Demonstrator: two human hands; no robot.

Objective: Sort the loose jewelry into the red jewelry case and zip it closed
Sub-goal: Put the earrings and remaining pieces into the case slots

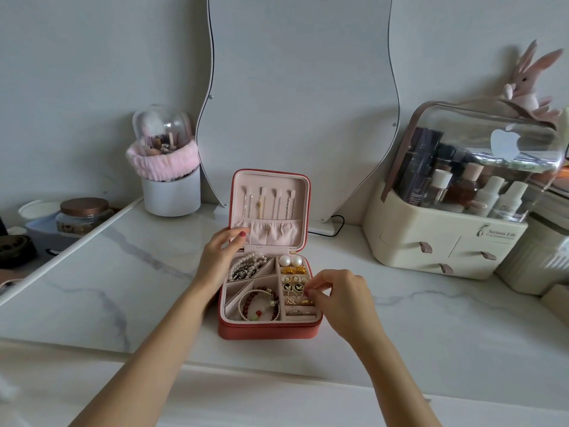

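Note:
The red jewelry case [264,331] lies open on the marble top, its lid [303,192] upright with several necklaces hanging inside. Pearl bracelets [250,262] fill the upper left compartment and a dark bead bracelet [252,298] with a cord bangle lies lower left. Pearl and gold earrings [292,266] sit in the right-hand rows. My left hand [217,260] rests on the case's left edge, fingertips touching the lid's lower corner. My right hand [341,298] pinches a small gold earring [305,293] over the right earring rows.
A white brush holder [171,192] with a pink band stands back left. A cream cosmetics organizer [446,241] with a clear cover stands at the right. A wavy mirror [301,87] leans behind the case. A jar [84,214] sits on the lower surface at far left.

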